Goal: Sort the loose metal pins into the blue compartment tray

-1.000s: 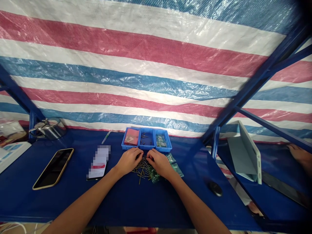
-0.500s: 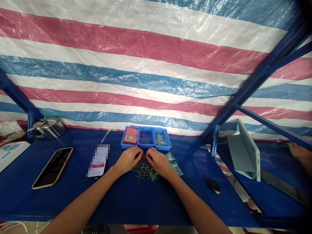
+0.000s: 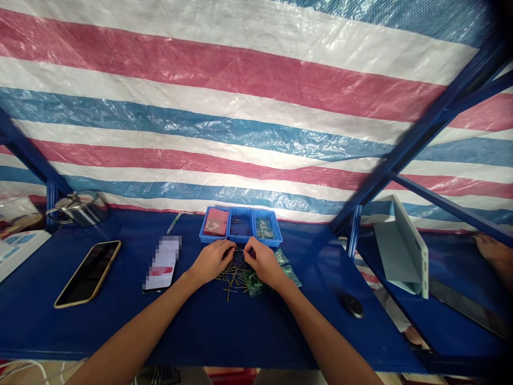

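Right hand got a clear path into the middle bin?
Probably yes: the right hand is close to the near side of the middle bin, whose top is open, nothing visible blocking.

The right hand (image 3: pixel 262 262) has edged toward one o'clock, slightly widening the small gap between it and the left hand (image 3: pixel 211 261).
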Motion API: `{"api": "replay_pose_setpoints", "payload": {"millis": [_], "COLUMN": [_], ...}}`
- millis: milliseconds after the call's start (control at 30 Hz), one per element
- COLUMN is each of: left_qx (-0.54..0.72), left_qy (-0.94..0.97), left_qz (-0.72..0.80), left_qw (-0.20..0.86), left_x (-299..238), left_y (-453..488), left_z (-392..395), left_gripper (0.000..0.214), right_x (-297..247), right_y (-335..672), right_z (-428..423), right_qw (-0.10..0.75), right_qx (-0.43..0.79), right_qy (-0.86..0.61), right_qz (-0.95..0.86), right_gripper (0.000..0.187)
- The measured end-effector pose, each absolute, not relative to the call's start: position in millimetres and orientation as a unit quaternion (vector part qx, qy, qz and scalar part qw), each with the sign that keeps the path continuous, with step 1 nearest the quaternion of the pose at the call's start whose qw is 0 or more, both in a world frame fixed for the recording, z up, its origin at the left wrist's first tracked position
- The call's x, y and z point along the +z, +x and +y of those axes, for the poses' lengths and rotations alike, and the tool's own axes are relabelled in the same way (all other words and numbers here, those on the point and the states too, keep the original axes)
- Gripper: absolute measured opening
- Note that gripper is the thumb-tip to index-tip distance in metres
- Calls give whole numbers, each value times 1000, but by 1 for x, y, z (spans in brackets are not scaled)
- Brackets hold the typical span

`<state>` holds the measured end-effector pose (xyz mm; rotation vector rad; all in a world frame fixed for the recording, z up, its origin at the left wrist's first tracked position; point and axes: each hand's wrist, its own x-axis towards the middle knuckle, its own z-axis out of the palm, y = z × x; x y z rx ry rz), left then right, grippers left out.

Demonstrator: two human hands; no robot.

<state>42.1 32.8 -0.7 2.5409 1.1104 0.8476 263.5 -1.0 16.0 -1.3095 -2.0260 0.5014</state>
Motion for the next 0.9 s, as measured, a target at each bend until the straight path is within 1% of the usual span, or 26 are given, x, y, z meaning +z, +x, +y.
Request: {"api": "replay_pose_setpoints", "payload": {"millis": [133, 267, 333, 500, 633, 700, 767, 900], "left_qx": [294, 295, 295, 288, 288, 289, 290, 290], "left_qy": [867, 867, 869, 875, 878, 878, 878, 879], "left_qz": [384, 382, 379, 371, 365, 363, 362, 361], "left_qw": [123, 122, 123, 118, 116, 117, 116, 115], "left_x": [-1, 3, 4, 2, 0, 0, 1, 3], "left_y": [42, 43, 43, 43, 42, 42, 42, 44], "left_z": [33, 32, 31, 32, 33, 33, 33, 32], "left_gripper": [24, 22, 21, 20, 21, 21, 22, 22], "right_x": [17, 20, 19, 18, 22, 22, 21, 20], "right_y": [265, 265, 264, 261, 259, 260, 262, 267], "right_z": [1, 2, 3, 6, 7, 7, 8, 5], "right_qw": [381, 438, 462, 506, 535, 548, 554, 528], "right_qx": [200, 210, 254, 448, 487, 472, 422, 206], "right_qy": [-484, -457, -461, -446, -443, -457, -484, -539], "right_qz": [-762, -745, -714, -587, -530, -518, -530, -623], "right_gripper": [7, 23, 26, 29, 33, 32, 30, 18]}}
